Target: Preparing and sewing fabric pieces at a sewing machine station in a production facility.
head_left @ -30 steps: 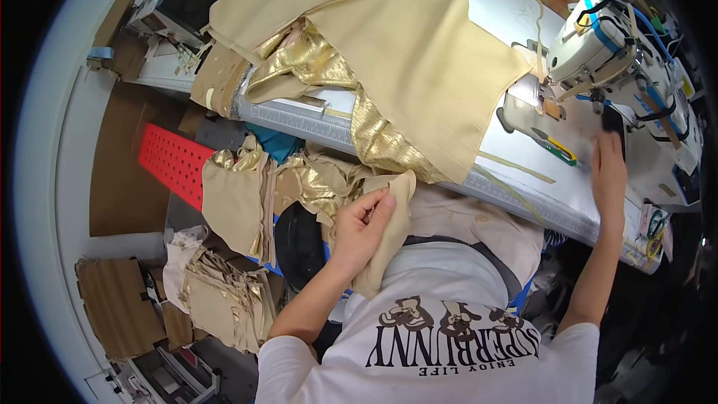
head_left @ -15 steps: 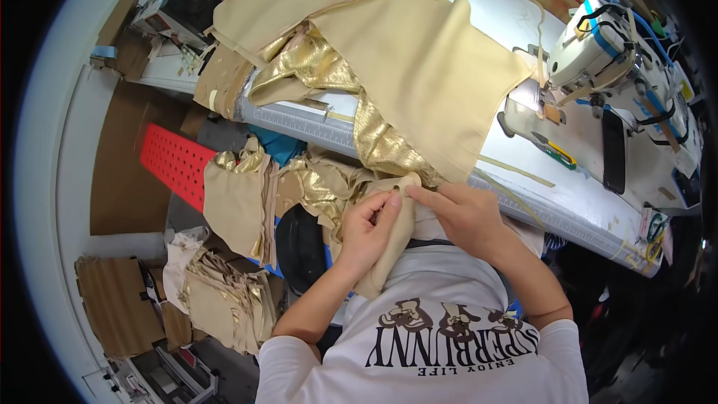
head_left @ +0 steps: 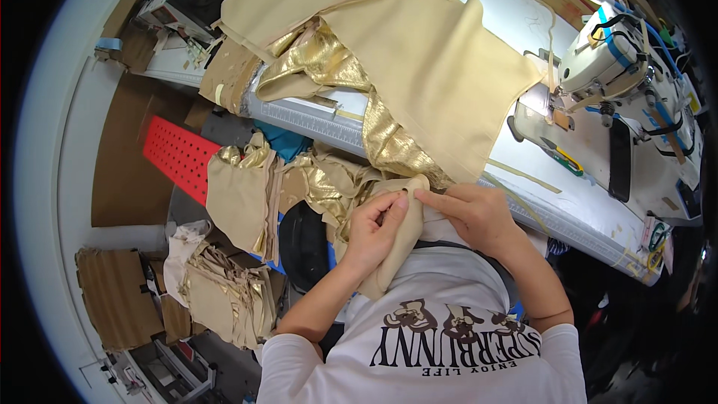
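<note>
Head view. Beige fabric piece (head_left: 407,236), one: just off centre, toward half past four. Left hand (head_left: 374,232), at its nine o'clock: fingers pinching it. Right hand (head_left: 479,215), at its three o'clock: index extended onto it; grip cannot be told. Sewing machine (head_left: 604,60): two o'clock, on the counter (head_left: 516,19).

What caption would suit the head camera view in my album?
Left hand pinching beige cloth, right hand at its edge, before a table holding gold-and-beige fabric and a sewing machine.
</note>
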Motion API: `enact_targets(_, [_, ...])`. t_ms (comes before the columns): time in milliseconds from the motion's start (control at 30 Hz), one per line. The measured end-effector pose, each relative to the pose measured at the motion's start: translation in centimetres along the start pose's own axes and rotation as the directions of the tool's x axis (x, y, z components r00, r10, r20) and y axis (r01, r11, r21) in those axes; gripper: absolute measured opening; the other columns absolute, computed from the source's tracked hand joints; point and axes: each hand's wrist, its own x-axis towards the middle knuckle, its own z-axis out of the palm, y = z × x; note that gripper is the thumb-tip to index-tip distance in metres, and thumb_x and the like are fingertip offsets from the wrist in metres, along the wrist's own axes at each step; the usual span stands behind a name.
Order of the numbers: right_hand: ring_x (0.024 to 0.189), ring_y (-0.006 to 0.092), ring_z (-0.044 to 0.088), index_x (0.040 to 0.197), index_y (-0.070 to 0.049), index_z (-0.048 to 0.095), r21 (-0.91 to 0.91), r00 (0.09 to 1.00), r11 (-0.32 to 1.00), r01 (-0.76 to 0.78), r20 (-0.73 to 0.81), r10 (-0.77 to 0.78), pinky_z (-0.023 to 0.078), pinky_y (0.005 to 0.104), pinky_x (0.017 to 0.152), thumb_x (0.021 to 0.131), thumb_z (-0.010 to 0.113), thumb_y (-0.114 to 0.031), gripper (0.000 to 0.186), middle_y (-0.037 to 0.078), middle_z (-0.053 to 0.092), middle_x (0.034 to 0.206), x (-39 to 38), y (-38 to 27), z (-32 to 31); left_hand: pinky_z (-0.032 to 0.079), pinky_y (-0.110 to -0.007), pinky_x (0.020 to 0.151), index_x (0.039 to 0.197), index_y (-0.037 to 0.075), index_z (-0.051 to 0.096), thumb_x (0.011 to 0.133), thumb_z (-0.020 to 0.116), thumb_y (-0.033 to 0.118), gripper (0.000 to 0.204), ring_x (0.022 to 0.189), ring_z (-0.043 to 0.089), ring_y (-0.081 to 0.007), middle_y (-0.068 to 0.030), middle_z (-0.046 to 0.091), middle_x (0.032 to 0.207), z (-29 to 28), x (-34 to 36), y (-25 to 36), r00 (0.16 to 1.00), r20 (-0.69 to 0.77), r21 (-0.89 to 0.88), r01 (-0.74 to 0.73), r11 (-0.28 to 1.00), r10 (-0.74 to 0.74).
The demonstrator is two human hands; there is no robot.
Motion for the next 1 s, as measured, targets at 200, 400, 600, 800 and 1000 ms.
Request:
enact_targets(200, [0.053,0.0168,0.054,0.113,-0.024,0.070,-0.051,0.998,0.998,0.042,-0.043,-0.044,0.043,0.0320,0.043,0.073,0.063,-0.008,0.043,-0.001,0.047,0.062,0.2,0.1,0.1,0.032,-0.020,0.059,0.103,-0.003,0.068,0.098,0.061,0.014,0.020,0.068,0.038,-0.0035,0.0050,0.047,0.076,0.1,-0.1,0.2,1.000,0.001,0.004,-0.013,1.000,0.013])
enact_targets(400, [0.054,0.0158,0.054,0.112,-0.024,0.071,-0.067,0.998,0.997,0.046,-0.048,-0.049,0.042,0.0316,0.042,0.073,0.063,-0.008,0.042,-0.001,0.047,0.062,0.3,0.0,0.0,0.032,-0.020,0.059,0.103,-0.003,0.068,0.098,0.061,0.014,0.019,0.068,0.038,-0.0031,0.0054,0.048,0.076,0.1,-0.2,0.1,1.000,0.004,0.003,-0.019,1.000,0.019])
enact_targets(600, [0.052,0.0157,0.053,0.106,-0.022,0.072,-0.066,0.992,0.996,0.066,-0.100,-0.072,0.041,0.0315,0.042,0.073,0.064,-0.008,0.037,-0.001,0.046,0.061,0.4,0.1,0.4,0.033,-0.019,0.058,0.101,-0.003,0.068,0.098,0.061,0.015,0.019,0.066,0.039,-0.0026,0.0059,0.048,0.076,0.1,-0.2,0.1,1.000,0.009,-0.029,0.010,1.000,-0.009])
enact_targets(800, [0.055,0.0186,0.059,0.099,-0.016,0.071,0.100,0.987,0.994,0.048,-0.156,-0.032,0.044,0.0325,0.045,0.076,0.067,-0.009,0.024,0.000,0.057,0.064,0.5,0.4,1.3,0.038,-0.018,0.064,0.104,-0.001,0.064,0.098,0.061,0.011,0.014,0.071,0.045,-0.0021,0.0036,0.053,0.082,0.5,-0.5,0.7,0.996,0.032,-0.151,0.082,0.985,-0.078])
enact_targets(1000, [0.062,0.0217,0.064,0.096,-0.011,0.066,0.211,0.989,0.978,0.010,-0.148,0.021,0.048,0.0325,0.050,0.085,0.069,-0.010,0.012,0.005,0.066,0.074,0.4,0.4,1.8,0.041,-0.017,0.070,0.113,0.000,0.061,0.096,0.062,0.006,0.018,0.083,0.052,-0.0015,-0.0007,0.059,0.095,0.8,-0.3,0.9,0.993,0.096,-0.303,-0.032,0.952,0.064])
